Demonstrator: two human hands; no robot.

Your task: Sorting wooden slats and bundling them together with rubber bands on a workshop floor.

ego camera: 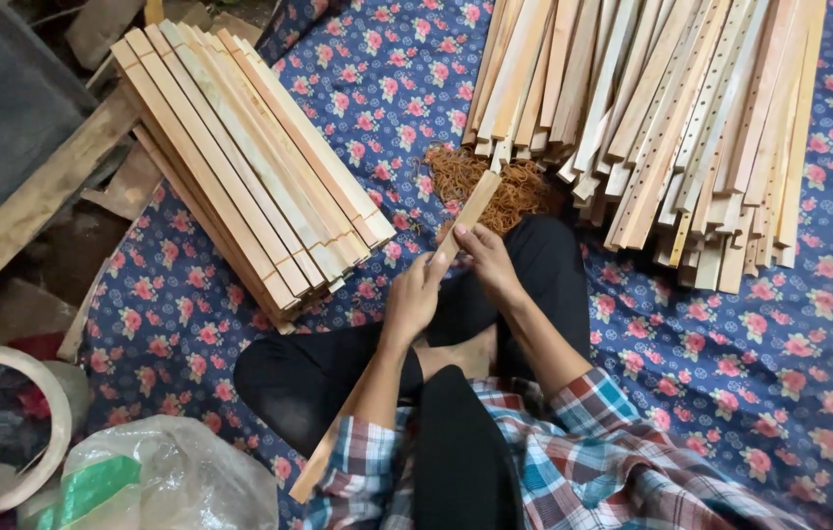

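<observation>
Right now both hands close on one long, flat wooden slat (pixel 436 265) that slants from the person's lap up toward the top of the view. The left hand (pixel 412 299) wraps its fingers around the slat a little below the upper end, and the right hand (pixel 488 260) pinches it just beside, at the same stretch of wood. The slat is pale, smooth and square-edged; its lower end runs under the left forearm and shows again near the plaid sleeve (pixel 367 466).

Two heaps of like slats lie on the blue flowered cloth (pixel 779 363). The stack on the left (pixel 249 162) is neat, its ends notched and lined up. The pile on the right (pixel 662 118) is looser, and several of its slats carry rows of small round holes; there are too many to count, and its top is cut off by the frame. Between the heaps, just beyond the hands, sits one tangle of tan rubber bands (pixel 490 186), partly hidden by the slat. At lower left, a crumpled clear plastic bag (pixel 171 476) and a round pale tub (pixel 4 442) are only partly in view.
</observation>
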